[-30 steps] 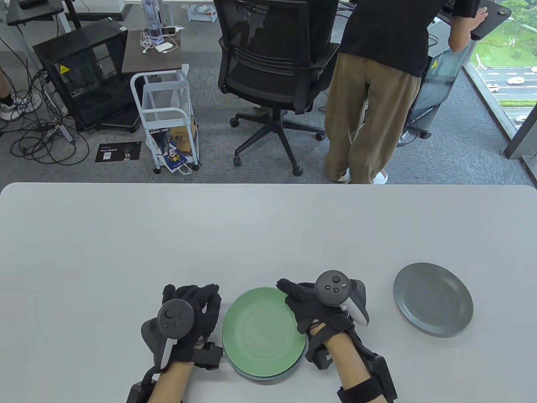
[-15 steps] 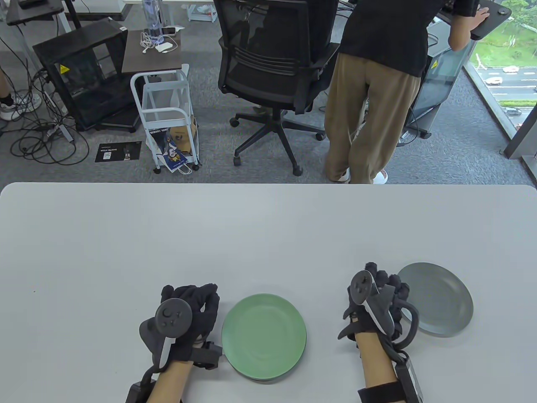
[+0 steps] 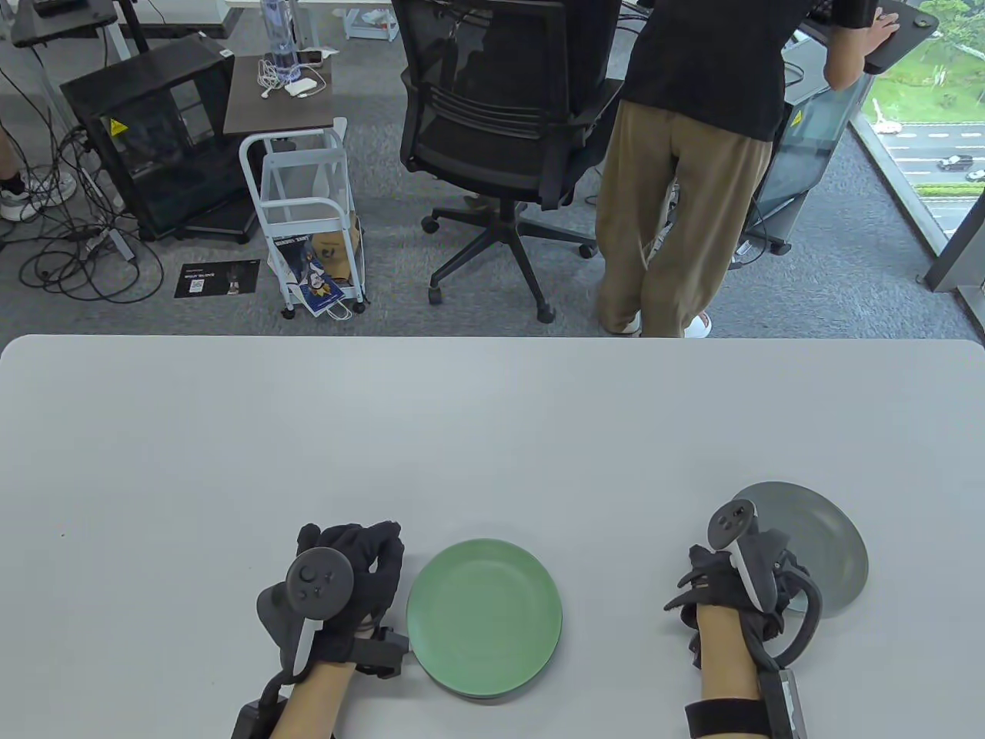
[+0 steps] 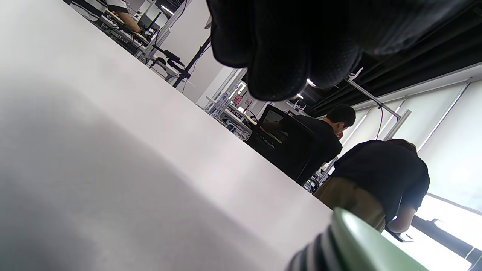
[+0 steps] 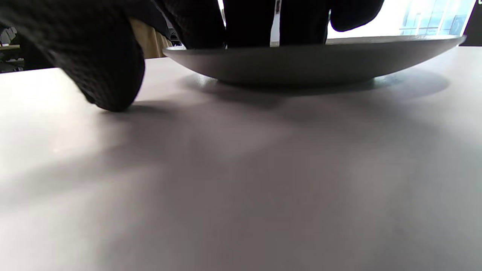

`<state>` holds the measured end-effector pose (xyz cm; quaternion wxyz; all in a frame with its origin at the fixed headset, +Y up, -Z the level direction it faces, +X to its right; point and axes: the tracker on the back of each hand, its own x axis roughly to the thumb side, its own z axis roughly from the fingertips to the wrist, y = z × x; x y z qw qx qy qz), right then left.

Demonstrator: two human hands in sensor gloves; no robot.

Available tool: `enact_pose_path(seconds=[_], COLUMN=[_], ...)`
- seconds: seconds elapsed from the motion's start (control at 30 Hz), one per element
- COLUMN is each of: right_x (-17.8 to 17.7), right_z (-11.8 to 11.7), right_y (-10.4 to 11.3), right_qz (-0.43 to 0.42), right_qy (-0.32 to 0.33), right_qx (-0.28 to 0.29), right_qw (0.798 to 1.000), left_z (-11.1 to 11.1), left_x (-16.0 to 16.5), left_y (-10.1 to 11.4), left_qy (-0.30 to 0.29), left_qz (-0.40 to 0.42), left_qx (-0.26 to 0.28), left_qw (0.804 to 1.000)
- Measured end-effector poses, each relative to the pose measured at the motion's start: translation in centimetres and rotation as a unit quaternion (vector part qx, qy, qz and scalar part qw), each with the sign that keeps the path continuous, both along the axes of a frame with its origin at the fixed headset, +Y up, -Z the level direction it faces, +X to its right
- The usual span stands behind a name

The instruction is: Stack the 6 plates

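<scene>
A stack of plates with a green plate [image 3: 483,616] on top sits near the table's front edge; its striped edge shows in the left wrist view [image 4: 350,244]. A single grey plate [image 3: 823,539] lies flat on the table to the right. My left hand [image 3: 362,566] rests on the table just left of the stack and holds nothing. My right hand [image 3: 758,577] is at the grey plate's left rim. In the right wrist view its fingers [image 5: 263,20] reach over the rim of the grey plate [image 5: 312,60], and the thumb [image 5: 109,79] touches the table beside it.
The grey table [image 3: 492,431] stretches wide behind the plates. Beyond its far edge stand an office chair [image 3: 500,123], a person [image 3: 685,154] and a white cart [image 3: 304,208], all off the table.
My right hand left the green plate on the stack and moved right to the grey plate's left rim. The stack settled. My left hand stayed put.
</scene>
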<state>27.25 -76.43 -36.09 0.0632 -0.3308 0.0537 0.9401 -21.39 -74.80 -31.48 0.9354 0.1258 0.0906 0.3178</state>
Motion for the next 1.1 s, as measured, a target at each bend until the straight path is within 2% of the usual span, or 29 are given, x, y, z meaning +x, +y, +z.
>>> enact_pose_path(seconds=[0.67, 1.1], right_x=[0.49, 0.25], right_z=[-0.21, -0.08], right_y=[0.10, 0.30], right_qz=[0.049, 0.084], right_qy=[0.005, 0.006], right_qx=[0.026, 0.073], right_qw=[0.998, 0.994], left_z=[-0.07, -0.08], left_x=[0.04, 0.01], left_y=[-0.14, -0.17], left_qy=[-0.003, -0.002], left_qz=[0.004, 0.006], left_qx=[-0.003, -0.004], left_qw=[1.000, 1.000])
